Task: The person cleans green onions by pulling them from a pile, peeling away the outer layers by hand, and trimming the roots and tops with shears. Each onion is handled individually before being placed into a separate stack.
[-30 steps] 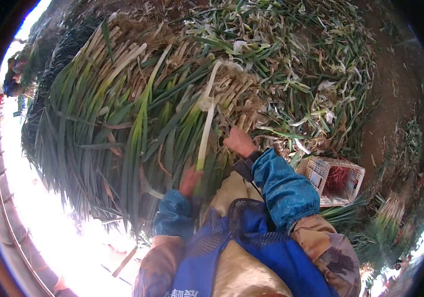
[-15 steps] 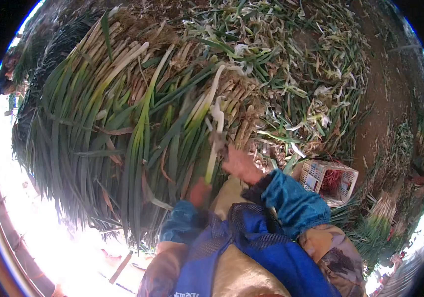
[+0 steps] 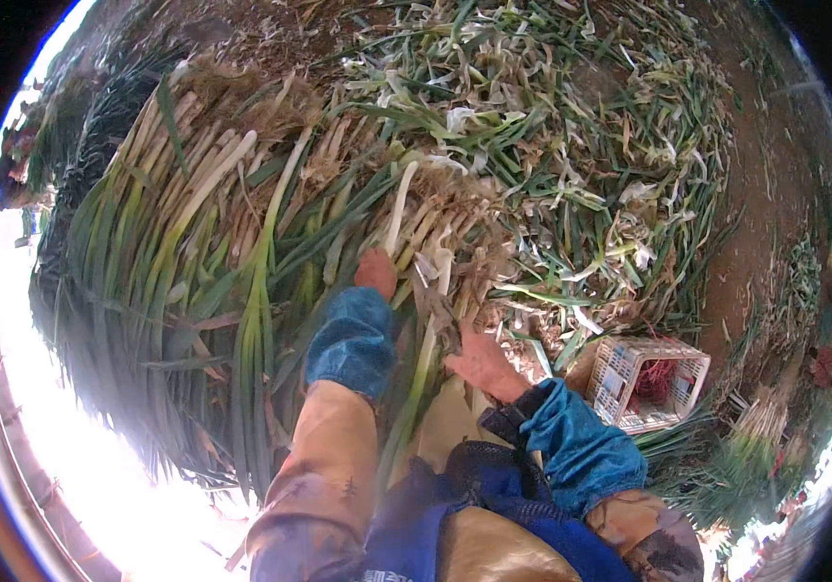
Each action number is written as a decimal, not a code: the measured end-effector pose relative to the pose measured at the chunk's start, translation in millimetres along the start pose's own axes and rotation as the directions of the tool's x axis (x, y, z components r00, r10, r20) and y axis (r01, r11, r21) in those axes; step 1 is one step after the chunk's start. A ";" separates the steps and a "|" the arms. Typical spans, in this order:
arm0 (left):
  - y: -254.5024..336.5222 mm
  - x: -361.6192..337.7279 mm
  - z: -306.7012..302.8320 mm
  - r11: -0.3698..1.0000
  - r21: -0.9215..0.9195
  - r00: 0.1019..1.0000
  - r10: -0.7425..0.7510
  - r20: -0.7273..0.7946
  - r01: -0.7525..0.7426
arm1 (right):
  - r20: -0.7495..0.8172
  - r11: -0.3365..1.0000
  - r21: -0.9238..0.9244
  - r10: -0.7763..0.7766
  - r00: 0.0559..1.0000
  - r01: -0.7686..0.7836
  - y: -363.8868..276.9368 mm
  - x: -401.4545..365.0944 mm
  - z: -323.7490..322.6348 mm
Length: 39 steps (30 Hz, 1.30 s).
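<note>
Heap of long green onions (image 3: 144,281), to my left: stalks laid roughly parallel, roots away from me, leaf tips hanging nearer, an arrangement that probably keeps every white shank within my reach. Loose leaf trimmings (image 3: 532,126), ahead and to the right: a mixed mat beside the heap, seemingly kept apart from the aligned stalks. Plastic crate (image 3: 613,380), right of my sleeve: tipped towards me, with red string (image 3: 656,380) visible through its open side, presumably turned so for easy access. Bundle of onions (image 3: 765,417), beyond the crate: pale ends gathered together.

Single onion (image 3: 423,373), between my forearms: white part away from me, green leaves trailing towards my lap, which may steady it. Right hand (image 3: 484,367): partly curled beside this onion, fingertips at a dark slip (image 3: 442,318); whether that is tool or dry leaf, and how firmly I grip, I cannot tell. Left hand (image 3: 375,274): back uppermost, over the lower end of a white-shanked stalk (image 3: 399,209) on the heap; fingers hidden, closure uncertain.

Lettering: pale characters on my blue garment (image 3: 406,533), cut off and unreadable; no brand legible.
</note>
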<state>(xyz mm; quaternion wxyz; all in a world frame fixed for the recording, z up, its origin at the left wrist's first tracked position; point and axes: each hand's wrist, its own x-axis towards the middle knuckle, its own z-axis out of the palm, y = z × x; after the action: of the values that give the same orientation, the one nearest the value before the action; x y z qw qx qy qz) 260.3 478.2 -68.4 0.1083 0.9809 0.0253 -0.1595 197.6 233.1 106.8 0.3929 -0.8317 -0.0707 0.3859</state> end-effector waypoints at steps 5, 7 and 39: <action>42.3 -26.7 -56.3 0.942 -0.044 0.841 -0.277 0.464 0.333 | 0.028 0.999 0.027 0.025 0.999 -0.026 -8.3 -12.0 2.5; 38.7 -43.7 -38.1 0.930 -0.088 0.839 -0.279 0.468 0.358 | 0.031 0.999 0.017 -0.028 0.999 0.027 -2.2 -15.2 7.8; 17.5 -283.1 10.5 0.543 -0.681 0.865 -0.215 0.453 0.492 | 0.065 0.974 -0.224 -0.002 0.998 0.016 -13.2 -25.8 73.5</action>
<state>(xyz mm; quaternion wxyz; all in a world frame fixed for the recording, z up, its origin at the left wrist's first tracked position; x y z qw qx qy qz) -9.8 454.6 15.5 0.4887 0.7698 0.2740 -0.3060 130.9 275.2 102.3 0.2956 -0.8576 -0.1304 0.4002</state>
